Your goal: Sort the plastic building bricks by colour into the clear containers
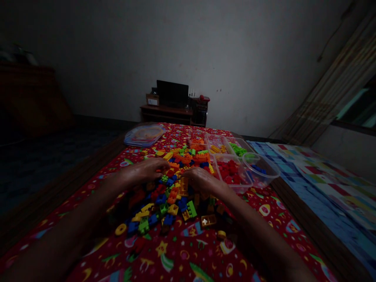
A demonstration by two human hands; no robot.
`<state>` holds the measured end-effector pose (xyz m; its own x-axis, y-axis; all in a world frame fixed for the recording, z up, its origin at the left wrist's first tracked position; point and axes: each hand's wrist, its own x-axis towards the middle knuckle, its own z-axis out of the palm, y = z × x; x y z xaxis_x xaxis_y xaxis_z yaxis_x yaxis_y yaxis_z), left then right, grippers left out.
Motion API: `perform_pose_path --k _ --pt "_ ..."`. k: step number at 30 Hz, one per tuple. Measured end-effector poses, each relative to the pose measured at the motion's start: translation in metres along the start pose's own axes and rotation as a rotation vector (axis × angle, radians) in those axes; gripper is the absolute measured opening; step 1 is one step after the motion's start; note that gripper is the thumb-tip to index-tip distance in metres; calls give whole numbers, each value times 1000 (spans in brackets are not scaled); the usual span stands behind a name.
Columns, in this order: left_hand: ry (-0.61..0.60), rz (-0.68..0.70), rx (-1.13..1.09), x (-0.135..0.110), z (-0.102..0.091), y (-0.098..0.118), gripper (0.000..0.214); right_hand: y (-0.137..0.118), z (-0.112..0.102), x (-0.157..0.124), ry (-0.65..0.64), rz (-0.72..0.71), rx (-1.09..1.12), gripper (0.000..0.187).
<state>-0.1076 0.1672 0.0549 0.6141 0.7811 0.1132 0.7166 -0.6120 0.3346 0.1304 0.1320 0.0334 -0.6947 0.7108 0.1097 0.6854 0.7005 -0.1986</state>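
A heap of small plastic building bricks (172, 188) in red, orange, yellow, green and blue lies on a red patterned cloth (182, 250). My left hand (145, 171) rests palm down on the heap's left side, fingers curled among the bricks. My right hand (202, 179) lies on the heap's right side, fingers bent down onto the bricks. What either hand grips is hidden in the dim light.
Clear tubs stand at the right: red bricks (232, 172), blue bricks in a round tub (260, 169), green bricks (238, 149), yellow and orange bricks behind. A clear lid (144, 135) lies far left. A low cabinet with a screen (172, 102) stands against the wall.
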Motion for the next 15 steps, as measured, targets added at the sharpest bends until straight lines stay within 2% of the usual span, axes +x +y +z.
perform_pose_path --k 4,7,10,12,15 --pt "35 18 16 6 9 3 26 1 -7 -4 8 115 -70 24" --pt "57 13 -26 10 7 5 24 3 -12 -8 69 136 -83 25" --pt "232 -49 -30 13 6 -1 28 5 -13 -9 166 159 -56 25" --pt "316 -27 -31 15 9 -8 32 8 -12 -8 244 164 -25 27" --pt "255 46 -48 17 20 -19 34 15 -15 -4 308 202 15 30"
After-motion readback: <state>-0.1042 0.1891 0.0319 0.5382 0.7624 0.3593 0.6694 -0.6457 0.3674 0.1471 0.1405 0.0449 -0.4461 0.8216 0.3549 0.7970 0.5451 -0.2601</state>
